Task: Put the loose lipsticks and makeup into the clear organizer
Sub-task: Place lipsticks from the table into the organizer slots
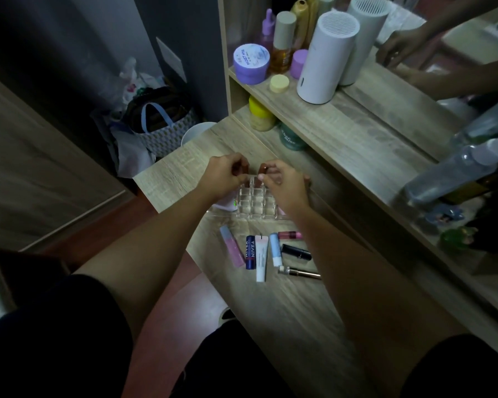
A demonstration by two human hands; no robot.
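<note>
The clear organizer with its grid of square slots stands on the wooden table, partly hidden by my hands. My left hand pinches a brown lipstick over its far slots. My right hand pinches another brown lipstick beside it. Nearer to me lie loose items: a pink gloss tube, a blue Nivea stick, a white tube, a light blue stick, a pink lip tint, a black lipstick and a slim gold-brown wand.
A raised shelf on the right carries a white cylinder, a purple jar, bottles and a mirror. A yellow-capped jar and a teal jar sit under it. Bags stand on the floor left of the table.
</note>
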